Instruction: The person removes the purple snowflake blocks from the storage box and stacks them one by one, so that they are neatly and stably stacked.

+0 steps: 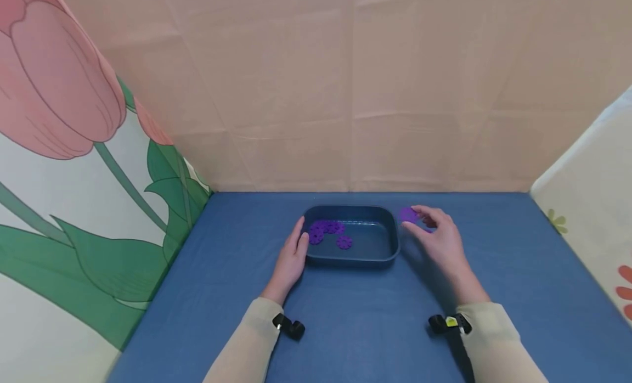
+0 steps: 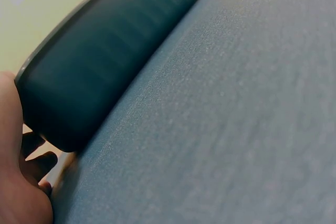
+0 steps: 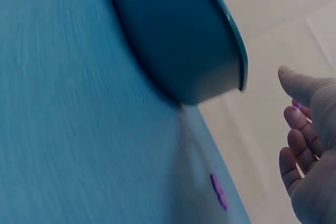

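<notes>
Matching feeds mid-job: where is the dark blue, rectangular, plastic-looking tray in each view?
Head: the dark blue, rectangular, plastic-looking tray is below and slightly right of centre, inside visible.
Left wrist: upper left, slanting diagonally, outer wall showing.
Right wrist: upper centre, cut off by the top edge, inside hidden.
Shared landmark: the blue, cloth-like table surface, across the bottom of the head view, right in left wrist, left in right wrist.
</notes>
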Tool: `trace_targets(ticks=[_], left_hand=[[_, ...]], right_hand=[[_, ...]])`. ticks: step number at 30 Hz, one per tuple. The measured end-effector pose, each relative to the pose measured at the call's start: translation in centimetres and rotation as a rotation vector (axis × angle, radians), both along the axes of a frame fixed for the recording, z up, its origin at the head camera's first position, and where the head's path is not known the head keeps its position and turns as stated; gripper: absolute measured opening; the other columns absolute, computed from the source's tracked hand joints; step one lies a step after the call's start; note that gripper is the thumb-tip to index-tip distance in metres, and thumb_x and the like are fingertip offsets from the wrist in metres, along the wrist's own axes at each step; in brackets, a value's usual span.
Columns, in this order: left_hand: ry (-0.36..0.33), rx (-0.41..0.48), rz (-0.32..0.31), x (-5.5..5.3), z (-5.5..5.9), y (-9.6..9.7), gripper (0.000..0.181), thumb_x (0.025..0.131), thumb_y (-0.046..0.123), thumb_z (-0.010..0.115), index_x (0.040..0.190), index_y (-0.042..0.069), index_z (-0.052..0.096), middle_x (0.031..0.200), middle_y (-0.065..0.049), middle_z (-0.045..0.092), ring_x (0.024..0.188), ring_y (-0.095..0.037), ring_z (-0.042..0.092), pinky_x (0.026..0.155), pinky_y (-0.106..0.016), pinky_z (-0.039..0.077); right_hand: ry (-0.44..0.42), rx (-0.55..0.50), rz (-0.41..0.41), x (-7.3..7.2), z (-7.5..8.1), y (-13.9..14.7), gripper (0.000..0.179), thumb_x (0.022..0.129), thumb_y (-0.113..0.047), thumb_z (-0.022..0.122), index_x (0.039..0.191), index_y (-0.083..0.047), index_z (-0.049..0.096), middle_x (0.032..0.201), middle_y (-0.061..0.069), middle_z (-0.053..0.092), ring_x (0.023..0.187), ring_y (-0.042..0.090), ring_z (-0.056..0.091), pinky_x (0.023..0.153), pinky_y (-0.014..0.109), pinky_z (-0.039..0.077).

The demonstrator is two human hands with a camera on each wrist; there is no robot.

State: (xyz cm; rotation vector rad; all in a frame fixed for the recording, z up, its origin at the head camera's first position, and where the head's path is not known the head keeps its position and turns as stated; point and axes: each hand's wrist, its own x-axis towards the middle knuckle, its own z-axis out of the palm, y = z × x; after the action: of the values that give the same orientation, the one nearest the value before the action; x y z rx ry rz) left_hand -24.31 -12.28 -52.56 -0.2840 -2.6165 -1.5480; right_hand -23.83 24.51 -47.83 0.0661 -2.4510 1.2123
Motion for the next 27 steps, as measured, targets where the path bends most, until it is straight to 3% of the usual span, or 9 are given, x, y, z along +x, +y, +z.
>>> trace_targets(ticks=[14,27], left_hand=[[0.009,-0.002,0.0,0.0,0.1,0.0,0.055,0.103,0.055,0.031,0.154,0.04,0.021,0.156,0.018,0.024,0.143,-0.013,0.024,0.115,-0.045,0.023],[0.012,-0.004,0.004,-0.2,-0.1,-0.1,0.057,0.102,0.058,0.03,0.155,0.039,0.021,0.156,0.018,0.024,0.143,-0.014,0.024,0.115,-0.046,0.023]], right_hand=[[-0.032,0.001,-0.041,-0.4,-2.0,3.3,0.049,0.084,-0.04,0.077,0.124,-0.016,0.065,0.111,0.007,0.058,0.101,0.025,0.051,0.087,0.037,0.041],[-0.142,0.031,-0.055,-0.1,-3.3,4.8,0.056,0.086,-0.051,0.07,0.129,-0.016,0.062,0.126,0.014,0.049,0.113,0.037,0.049,0.088,0.056,0.042]])
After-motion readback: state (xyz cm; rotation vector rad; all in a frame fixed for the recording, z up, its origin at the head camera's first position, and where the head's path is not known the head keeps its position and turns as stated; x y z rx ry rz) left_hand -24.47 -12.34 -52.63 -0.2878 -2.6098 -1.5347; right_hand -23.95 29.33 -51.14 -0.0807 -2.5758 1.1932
